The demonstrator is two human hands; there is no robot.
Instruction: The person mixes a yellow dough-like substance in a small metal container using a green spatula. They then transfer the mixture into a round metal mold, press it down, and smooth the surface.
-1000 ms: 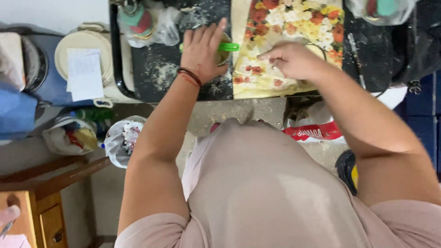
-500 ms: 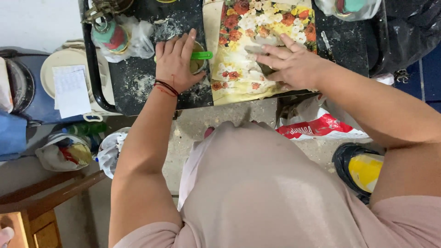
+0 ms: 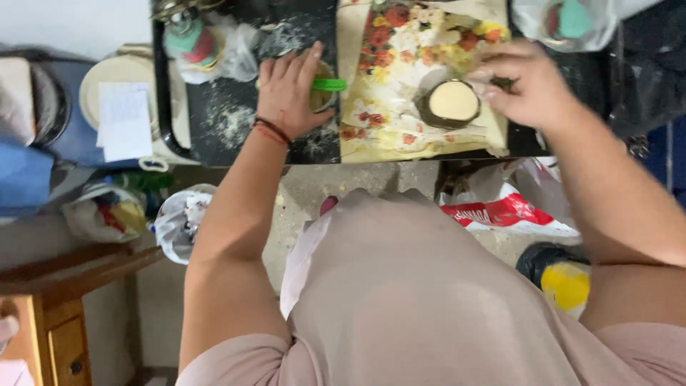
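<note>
Both arms stretched forward. Left hand [image 3: 289, 89] palm down, fingers spread flat. Right hand [image 3: 525, 86] blurred, fingers curled.

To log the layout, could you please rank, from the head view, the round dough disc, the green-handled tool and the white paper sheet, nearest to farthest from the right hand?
1. Round dough disc: just left of the right hand, on the floral mat.
2. Green-handled tool: further left, under the left hand.
3. White paper sheet: far left, off the black tray.

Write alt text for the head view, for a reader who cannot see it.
Seen from above, a person's left hand rests on a green-handled tool on a floury black tray, while the right hand hovers beside a round dough-filled tin on a floral cloth.
</note>
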